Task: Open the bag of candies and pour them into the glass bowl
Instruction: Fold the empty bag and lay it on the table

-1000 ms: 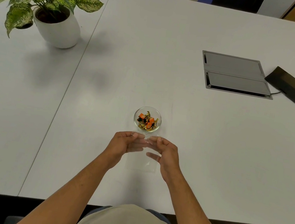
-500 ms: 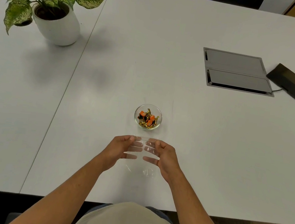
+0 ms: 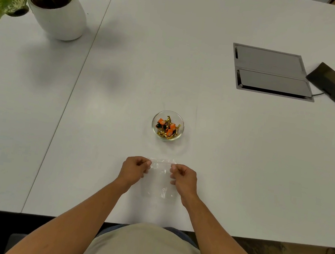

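The left hand (image 3: pixel 135 168) and right hand (image 3: pixel 184 177) pinch the empty clear zip bag (image 3: pixel 160 179) by its top corners. A sleeve could bump the glass bowl (image 3: pixel 168 125) and spill the candies (image 3: pixel 167 127).

Bare surface (image 3: pixel 233 157) is seen on every side of the glass bowl (image 3: pixel 167 125). Just nearer than the bowl, the way is occupied by the bag (image 3: pixel 160 177), while the potted plant (image 3: pixel 56 10) is set well apart.

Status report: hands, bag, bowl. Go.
Left hand and right hand pinch clear bag's top corners. Bag empty, flat on table. Candies in glass bowl. Nothing in the way.
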### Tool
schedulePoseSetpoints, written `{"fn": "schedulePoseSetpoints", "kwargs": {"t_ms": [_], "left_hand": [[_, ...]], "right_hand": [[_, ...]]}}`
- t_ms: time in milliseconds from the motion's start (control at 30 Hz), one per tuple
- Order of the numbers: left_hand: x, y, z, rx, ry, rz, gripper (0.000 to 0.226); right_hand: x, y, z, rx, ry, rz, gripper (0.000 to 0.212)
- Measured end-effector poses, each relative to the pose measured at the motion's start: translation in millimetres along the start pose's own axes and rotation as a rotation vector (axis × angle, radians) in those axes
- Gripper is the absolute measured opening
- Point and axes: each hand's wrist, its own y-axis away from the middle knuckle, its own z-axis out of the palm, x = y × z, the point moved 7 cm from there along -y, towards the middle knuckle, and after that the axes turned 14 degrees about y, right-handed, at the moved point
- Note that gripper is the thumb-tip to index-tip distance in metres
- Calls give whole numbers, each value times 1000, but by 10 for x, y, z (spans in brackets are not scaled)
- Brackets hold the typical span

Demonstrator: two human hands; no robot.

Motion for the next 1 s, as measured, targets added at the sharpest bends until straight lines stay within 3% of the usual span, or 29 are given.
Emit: {"fn": "schedulePoseSetpoints", "kwargs": {"t_ms": [67,167,233,333,433,500,600,767,1000], "left_hand": [[1,-20,29,-1,-13,3,15],[32,-70,46,-1,-100,21,24],[96,-80,26,36,-233,62,38],[253,-15,71,59,-485,265,45],[194,100,277,-86,-795,463,53],[5,159,413,-225,-976,510,64],[-299,182,506,-373,-1155,462,73],[-416,95,465,-430,-1258,461,71],[-329,8,404,-452,-1200,456,77]], "right_hand": [[8,-38,-3,-8,16,-12,10],[-31,-88,-4,-16,141,-67,33],[-50,-83,-5,28,366,-137,53],[-115,57,15,124,760,-390,65],[-10,173,130,30,1026,-633,71],[118,176,179,-57,1135,-680,74],[252,149,223,-145,1248,-690,74],[337,130,246,-161,1358,-673,79],[241,100,222,-93,1330,-677,82]]}}
